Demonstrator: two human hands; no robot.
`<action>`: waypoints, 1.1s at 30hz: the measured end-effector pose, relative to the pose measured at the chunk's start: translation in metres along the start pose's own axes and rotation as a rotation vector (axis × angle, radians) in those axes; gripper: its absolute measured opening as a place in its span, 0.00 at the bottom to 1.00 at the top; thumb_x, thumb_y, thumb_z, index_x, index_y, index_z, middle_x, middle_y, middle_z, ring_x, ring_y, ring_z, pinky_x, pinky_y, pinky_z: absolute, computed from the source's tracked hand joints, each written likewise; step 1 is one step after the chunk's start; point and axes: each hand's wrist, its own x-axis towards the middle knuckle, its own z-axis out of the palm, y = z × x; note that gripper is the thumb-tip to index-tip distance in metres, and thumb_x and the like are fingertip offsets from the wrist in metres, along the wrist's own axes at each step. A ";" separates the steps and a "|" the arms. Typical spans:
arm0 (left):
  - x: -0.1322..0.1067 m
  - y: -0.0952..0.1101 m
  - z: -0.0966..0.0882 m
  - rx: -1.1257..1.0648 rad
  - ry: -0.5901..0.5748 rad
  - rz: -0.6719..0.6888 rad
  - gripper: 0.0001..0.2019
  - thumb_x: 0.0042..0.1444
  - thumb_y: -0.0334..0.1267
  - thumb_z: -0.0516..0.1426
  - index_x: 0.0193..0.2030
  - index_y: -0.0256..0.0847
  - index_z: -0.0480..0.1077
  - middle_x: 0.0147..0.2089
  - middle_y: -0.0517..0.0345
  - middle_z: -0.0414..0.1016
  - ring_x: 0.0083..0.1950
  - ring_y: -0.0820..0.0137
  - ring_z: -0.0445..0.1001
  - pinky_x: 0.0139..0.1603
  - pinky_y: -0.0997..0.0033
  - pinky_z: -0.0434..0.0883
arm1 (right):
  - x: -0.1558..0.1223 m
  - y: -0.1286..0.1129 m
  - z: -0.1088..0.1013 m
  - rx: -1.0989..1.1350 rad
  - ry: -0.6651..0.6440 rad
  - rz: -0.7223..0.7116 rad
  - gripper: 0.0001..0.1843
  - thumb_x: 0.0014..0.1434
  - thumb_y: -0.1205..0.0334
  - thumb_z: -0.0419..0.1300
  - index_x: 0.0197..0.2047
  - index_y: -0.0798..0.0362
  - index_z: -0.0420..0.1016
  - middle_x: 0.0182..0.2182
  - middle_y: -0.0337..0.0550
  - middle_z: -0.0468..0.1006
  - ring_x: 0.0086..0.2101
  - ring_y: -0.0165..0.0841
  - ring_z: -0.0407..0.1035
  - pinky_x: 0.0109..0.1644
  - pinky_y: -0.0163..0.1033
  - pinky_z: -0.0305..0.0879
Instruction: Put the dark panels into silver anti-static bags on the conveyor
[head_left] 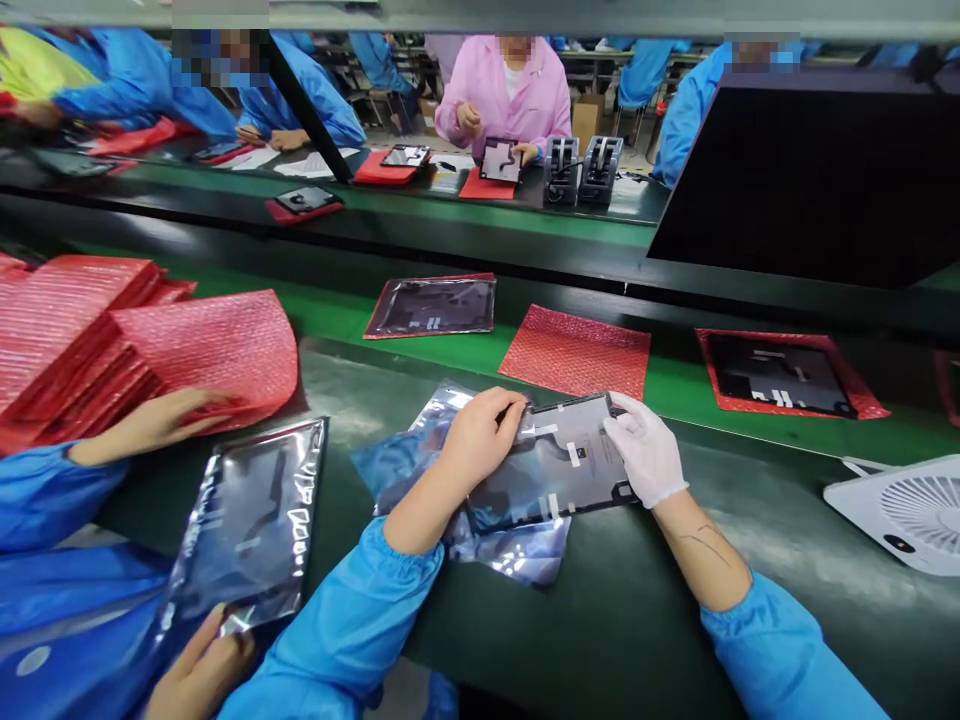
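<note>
A dark flat panel (555, 465) with pale tape strips lies at the near edge of the bench, half inside a shiny clear bag (517, 550). My left hand (484, 430) is bare, with its fingers curled over the panel's upper left edge at the bag's mouth. My right hand (645, 450) wears a white glove and grips the panel's right end. Both of my sleeves are blue.
At my left, a co-worker's hands (150, 420) rest on a stack of red bubble pouches (90, 330) and a bagged panel (247, 520). On the green belt (330, 315) lie a red pouch (576, 352) and bagged panels (435, 305). A white fan (907, 505) stands at right.
</note>
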 end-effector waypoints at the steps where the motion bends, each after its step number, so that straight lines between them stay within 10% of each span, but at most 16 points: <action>1: -0.001 0.003 -0.001 0.026 0.035 0.015 0.12 0.75 0.36 0.54 0.44 0.41 0.79 0.43 0.53 0.83 0.45 0.63 0.81 0.50 0.62 0.77 | -0.003 -0.002 0.003 0.037 0.012 0.018 0.32 0.62 0.39 0.65 0.59 0.54 0.83 0.33 0.44 0.85 0.36 0.42 0.81 0.50 0.50 0.80; 6: -0.005 0.016 -0.003 0.126 0.113 0.081 0.12 0.76 0.35 0.53 0.44 0.40 0.77 0.43 0.51 0.82 0.46 0.62 0.80 0.49 0.61 0.75 | -0.018 -0.010 0.021 0.203 0.088 0.066 0.29 0.59 0.41 0.70 0.56 0.53 0.84 0.51 0.53 0.87 0.44 0.42 0.83 0.53 0.47 0.82; 17: -0.006 0.030 -0.019 0.345 0.176 0.082 0.14 0.75 0.38 0.52 0.57 0.41 0.78 0.61 0.46 0.82 0.65 0.52 0.77 0.70 0.45 0.65 | 0.004 0.007 0.001 0.008 0.176 0.028 0.34 0.65 0.41 0.63 0.65 0.56 0.81 0.54 0.54 0.85 0.49 0.45 0.81 0.60 0.49 0.78; 24: -0.018 0.046 0.010 0.390 -0.067 0.098 0.34 0.74 0.52 0.54 0.80 0.34 0.58 0.83 0.35 0.54 0.84 0.42 0.52 0.83 0.31 0.42 | -0.003 0.009 0.012 0.103 0.320 0.034 0.36 0.68 0.43 0.60 0.70 0.57 0.75 0.64 0.57 0.79 0.60 0.47 0.76 0.69 0.52 0.72; 33: -0.038 0.056 0.035 0.184 -0.290 0.148 0.43 0.73 0.61 0.53 0.84 0.39 0.48 0.87 0.37 0.39 0.87 0.39 0.36 0.84 0.30 0.44 | -0.029 -0.003 0.045 0.277 0.029 0.090 0.42 0.69 0.38 0.61 0.77 0.54 0.65 0.61 0.58 0.82 0.58 0.48 0.79 0.63 0.52 0.77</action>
